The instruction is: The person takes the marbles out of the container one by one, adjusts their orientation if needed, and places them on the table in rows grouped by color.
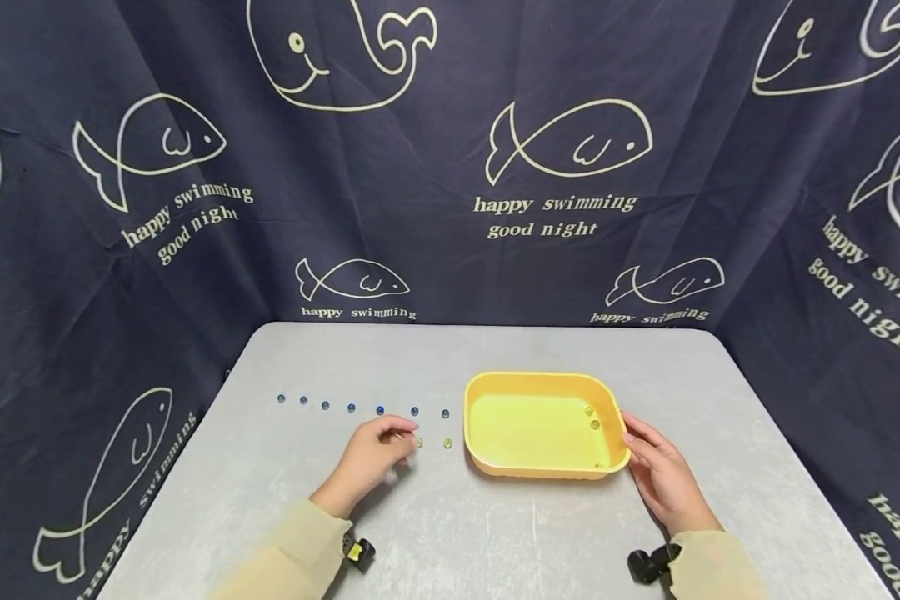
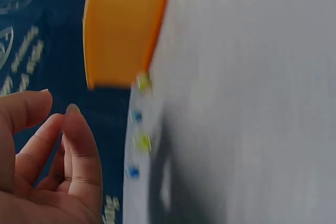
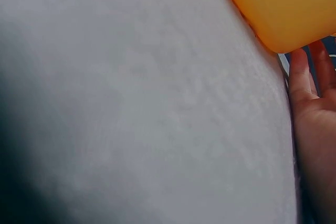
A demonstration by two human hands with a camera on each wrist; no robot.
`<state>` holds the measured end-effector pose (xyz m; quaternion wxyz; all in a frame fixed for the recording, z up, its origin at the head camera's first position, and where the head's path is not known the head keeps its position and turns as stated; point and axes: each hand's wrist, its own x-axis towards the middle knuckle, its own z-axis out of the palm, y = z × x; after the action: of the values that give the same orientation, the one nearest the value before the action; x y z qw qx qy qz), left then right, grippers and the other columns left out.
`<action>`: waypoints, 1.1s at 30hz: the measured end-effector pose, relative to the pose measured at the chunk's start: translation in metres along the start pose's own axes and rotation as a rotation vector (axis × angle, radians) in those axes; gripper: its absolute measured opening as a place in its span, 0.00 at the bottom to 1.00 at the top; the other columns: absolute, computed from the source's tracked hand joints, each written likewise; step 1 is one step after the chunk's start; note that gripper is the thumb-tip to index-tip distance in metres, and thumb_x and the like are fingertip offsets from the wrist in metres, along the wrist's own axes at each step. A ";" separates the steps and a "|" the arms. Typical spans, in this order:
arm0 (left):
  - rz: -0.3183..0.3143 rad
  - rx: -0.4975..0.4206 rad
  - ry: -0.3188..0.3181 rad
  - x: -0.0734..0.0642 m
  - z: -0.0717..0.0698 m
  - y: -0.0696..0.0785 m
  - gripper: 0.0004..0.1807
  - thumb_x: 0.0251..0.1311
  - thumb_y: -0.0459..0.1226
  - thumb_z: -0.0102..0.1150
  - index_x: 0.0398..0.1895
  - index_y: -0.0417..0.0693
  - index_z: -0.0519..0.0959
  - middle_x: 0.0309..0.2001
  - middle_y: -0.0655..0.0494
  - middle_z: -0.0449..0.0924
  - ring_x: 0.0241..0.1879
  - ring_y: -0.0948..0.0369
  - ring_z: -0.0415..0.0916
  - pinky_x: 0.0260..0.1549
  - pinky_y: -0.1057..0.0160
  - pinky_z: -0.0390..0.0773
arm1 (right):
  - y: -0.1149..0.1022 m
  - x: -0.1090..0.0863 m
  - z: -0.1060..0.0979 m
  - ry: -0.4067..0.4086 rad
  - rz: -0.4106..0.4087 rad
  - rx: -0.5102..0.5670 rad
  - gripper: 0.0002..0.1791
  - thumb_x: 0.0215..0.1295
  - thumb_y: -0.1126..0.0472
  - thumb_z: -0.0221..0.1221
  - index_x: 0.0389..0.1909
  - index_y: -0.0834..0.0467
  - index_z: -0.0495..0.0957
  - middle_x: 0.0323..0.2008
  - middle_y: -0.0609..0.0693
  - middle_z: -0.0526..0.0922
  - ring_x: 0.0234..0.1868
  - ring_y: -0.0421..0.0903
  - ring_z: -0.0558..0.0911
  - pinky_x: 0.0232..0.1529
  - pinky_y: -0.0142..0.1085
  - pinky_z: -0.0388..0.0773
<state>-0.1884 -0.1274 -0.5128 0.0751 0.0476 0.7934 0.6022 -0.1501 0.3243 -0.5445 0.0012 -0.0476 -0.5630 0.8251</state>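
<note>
My left hand point(image 1: 375, 457) hovers low over the table with loosely bent fingers. In the left wrist view there is a gap between thumb and fingertips, and nothing shows in it. Just beyond its fingertips sits a yellow-green glass marble point(image 1: 419, 442), with a second yellow-green marble point(image 1: 448, 443) to the right. Behind them several blue marbles point(image 1: 351, 408) form a row. The yellow plastic box point(image 1: 543, 472) stands right of the marbles, with yellow-green marbles point(image 1: 596, 425) inside at its right end. My right hand point(image 1: 663, 477) touches the box's right side with its fingertips, fingers extended.
The grey table point(image 1: 540, 542) carries the box and marbles. A dark blue curtain point(image 1: 450, 183) with fish drawings hangs behind and along both sides of it. Black camera mounts point(image 1: 651, 565) sit on both wrists.
</note>
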 end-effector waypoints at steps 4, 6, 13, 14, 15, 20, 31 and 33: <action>0.061 -0.018 -0.099 -0.009 0.023 0.014 0.14 0.61 0.30 0.67 0.50 0.33 0.83 0.32 0.53 0.84 0.29 0.50 0.82 0.30 0.58 0.84 | 0.002 0.000 -0.001 -0.008 0.000 0.010 0.24 0.77 0.67 0.56 0.71 0.58 0.74 0.61 0.39 0.79 0.61 0.35 0.78 0.59 0.30 0.76; 0.081 -0.024 -0.136 -0.011 0.034 0.022 0.14 0.62 0.30 0.67 0.50 0.34 0.83 0.33 0.53 0.84 0.30 0.50 0.83 0.31 0.58 0.84 | 0.002 0.001 -0.001 -0.003 0.005 0.007 0.25 0.77 0.67 0.56 0.72 0.59 0.72 0.61 0.38 0.79 0.61 0.35 0.78 0.59 0.30 0.76; 0.171 -0.094 -0.208 -0.008 0.079 0.048 0.11 0.66 0.31 0.66 0.49 0.36 0.84 0.34 0.55 0.84 0.33 0.49 0.84 0.36 0.53 0.86 | -0.002 0.002 0.000 0.013 -0.004 0.003 0.25 0.76 0.66 0.58 0.72 0.58 0.73 0.60 0.38 0.80 0.60 0.35 0.79 0.58 0.29 0.77; 0.180 -0.101 -0.218 -0.007 0.085 0.051 0.11 0.65 0.31 0.66 0.49 0.37 0.84 0.34 0.56 0.85 0.32 0.51 0.84 0.35 0.53 0.86 | -0.002 0.002 0.000 0.011 -0.002 0.006 0.24 0.76 0.66 0.58 0.71 0.58 0.73 0.60 0.38 0.80 0.60 0.35 0.79 0.58 0.30 0.77; 0.191 -0.107 -0.230 -0.006 0.092 0.054 0.10 0.65 0.31 0.66 0.48 0.38 0.85 0.33 0.56 0.84 0.32 0.52 0.84 0.35 0.55 0.86 | -0.002 0.002 0.000 0.007 0.001 0.013 0.24 0.76 0.67 0.58 0.71 0.58 0.73 0.60 0.38 0.80 0.60 0.35 0.79 0.58 0.30 0.77; 0.217 -0.088 -0.285 -0.001 0.122 0.067 0.08 0.63 0.32 0.67 0.44 0.48 0.87 0.34 0.61 0.84 0.32 0.63 0.82 0.34 0.63 0.84 | -0.002 0.000 0.001 0.007 0.016 0.001 0.24 0.76 0.66 0.58 0.71 0.57 0.73 0.60 0.37 0.80 0.60 0.35 0.79 0.59 0.30 0.76; 0.249 0.023 -0.317 0.019 0.172 0.090 0.08 0.64 0.36 0.69 0.45 0.49 0.87 0.33 0.69 0.81 0.33 0.72 0.77 0.35 0.71 0.80 | 0.000 0.000 0.001 0.016 0.012 -0.014 0.25 0.77 0.66 0.58 0.72 0.59 0.72 0.61 0.39 0.79 0.60 0.36 0.79 0.58 0.30 0.77; 0.264 0.045 -0.319 0.023 0.181 0.095 0.08 0.63 0.36 0.69 0.45 0.49 0.88 0.33 0.70 0.81 0.33 0.73 0.77 0.35 0.72 0.80 | 0.000 0.000 0.001 0.008 0.004 -0.013 0.25 0.77 0.66 0.57 0.72 0.59 0.72 0.61 0.39 0.80 0.60 0.36 0.79 0.58 0.30 0.77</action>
<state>-0.1801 0.0735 -0.4708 0.1191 0.2477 0.7716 0.5737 -0.1504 0.3236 -0.5444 0.0014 -0.0519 -0.5682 0.8212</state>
